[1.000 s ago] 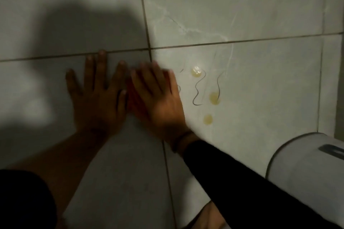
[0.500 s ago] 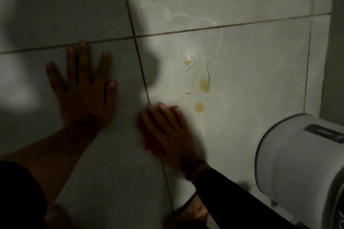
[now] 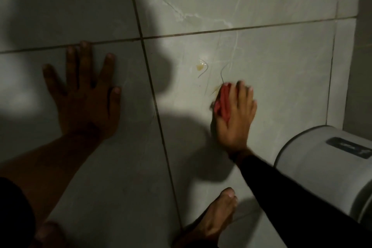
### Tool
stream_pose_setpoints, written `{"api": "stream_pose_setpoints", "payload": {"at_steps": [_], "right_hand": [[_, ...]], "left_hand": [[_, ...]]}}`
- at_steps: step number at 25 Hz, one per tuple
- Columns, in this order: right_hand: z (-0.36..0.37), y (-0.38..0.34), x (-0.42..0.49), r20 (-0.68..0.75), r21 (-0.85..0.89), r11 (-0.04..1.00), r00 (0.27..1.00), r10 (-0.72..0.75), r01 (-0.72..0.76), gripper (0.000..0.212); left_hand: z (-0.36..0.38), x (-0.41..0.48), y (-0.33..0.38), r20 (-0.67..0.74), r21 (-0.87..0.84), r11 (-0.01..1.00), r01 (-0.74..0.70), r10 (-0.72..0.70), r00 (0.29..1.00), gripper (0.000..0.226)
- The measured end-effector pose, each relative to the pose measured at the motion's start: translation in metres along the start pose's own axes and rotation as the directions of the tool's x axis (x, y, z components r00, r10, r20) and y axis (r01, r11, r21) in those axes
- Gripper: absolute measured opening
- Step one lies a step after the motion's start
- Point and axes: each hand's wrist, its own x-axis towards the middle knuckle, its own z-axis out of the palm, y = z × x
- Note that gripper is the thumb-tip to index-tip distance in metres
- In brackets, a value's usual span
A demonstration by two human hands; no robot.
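My left hand (image 3: 86, 96) lies flat on the grey tiled floor (image 3: 271, 66), fingers spread, in shadow at the left. My right hand (image 3: 236, 115) presses a red cloth (image 3: 222, 102) onto the tile with straight fingers, right of centre. The cloth covers the lower yellowish spots. One yellow stain (image 3: 200, 67) with a thin dark hair-like strand beside it shows just up and left of the cloth. Another strand (image 3: 222, 75) curls above the cloth.
A white rounded appliance (image 3: 326, 177) with a dark label sits at the right edge, close to my right forearm. My bare foot (image 3: 215, 221) stands on the tile at the bottom centre. A wall edge (image 3: 364, 46) runs down the far right.
My right hand has slid the red cloth rightwards and up over the lower yellow spots, which are now hidden or smeared. My left hand has stayed flat in place.
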Motion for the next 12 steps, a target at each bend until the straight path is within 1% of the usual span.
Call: {"api": "stream_pose_setpoints", "payload": {"at_steps": [1, 2, 3, 4, 5, 6, 7, 9, 10, 11, 12], "right_hand": [[-0.002, -0.007, 0.027, -0.059, 0.025, 1.0, 0.998, 0.006, -0.005, 0.075], [-0.002, -0.013, 0.044, -0.106, 0.004, 0.999, 0.993, -0.053, 0.054, 0.074], [-0.002, -0.016, 0.048, -0.108, -0.028, 0.992, 0.986, -0.124, 0.122, 0.074], [-0.002, -0.015, 0.04, -0.083, -0.024, 0.985, 0.982, -0.17, 0.168, 0.074], [-0.004, -0.01, 0.026, -0.038, -0.012, 0.987, 0.986, -0.163, 0.163, 0.075], [-0.01, -0.004, 0.013, 0.0, 0.008, 0.993, 0.993, -0.117, 0.117, 0.077], [-0.014, 0.004, 0.014, -0.002, 0.032, 0.999, 0.999, -0.04, 0.04, 0.078], [-0.02, -0.002, 0.052, -0.075, 0.073, 0.992, 0.991, 0.107, -0.102, 0.077], [-0.021, -0.016, 0.079, -0.133, 0.059, 0.992, 0.984, 0.117, -0.11, 0.077], [-0.021, -0.034, 0.101, -0.175, 0.028, 0.999, 0.983, 0.047, -0.042, 0.077], [-0.017, -0.051, 0.111, -0.199, -0.032, 0.995, 0.975, -0.1, 0.095, 0.076]], "left_hand": [[0.001, 0.0, -0.001, -0.007, 0.007, 1.0, -0.007, 0.007, 1.0, 0.071], [0.002, 0.001, -0.002, -0.011, 0.01, 1.0, -0.012, 0.012, 1.0, 0.071], [0.003, 0.002, -0.002, -0.01, 0.007, 1.0, -0.012, 0.012, 1.0, 0.071], [0.002, 0.001, -0.002, -0.008, 0.002, 1.0, -0.005, 0.005, 1.0, 0.071], [0.001, 0.0, -0.002, -0.007, -0.001, 1.0, 0.001, -0.001, 1.0, 0.071], [0.0, -0.001, -0.002, -0.005, -0.001, 1.0, 0.006, -0.006, 1.0, 0.071], [-0.001, -0.001, -0.001, -0.002, 0.0, 1.0, 0.007, -0.007, 1.0, 0.071], [0.0, 0.0, -0.001, -0.005, 0.0, 1.0, -0.002, 0.002, 1.0, 0.071], [0.001, 0.0, -0.001, -0.009, -0.001, 1.0, -0.004, 0.004, 1.0, 0.071], [0.002, 0.0, -0.001, -0.008, 0.0, 1.0, -0.005, 0.005, 1.0, 0.071], [0.002, 0.0, -0.001, -0.004, 0.002, 1.0, -0.006, 0.006, 1.0, 0.071]]}}
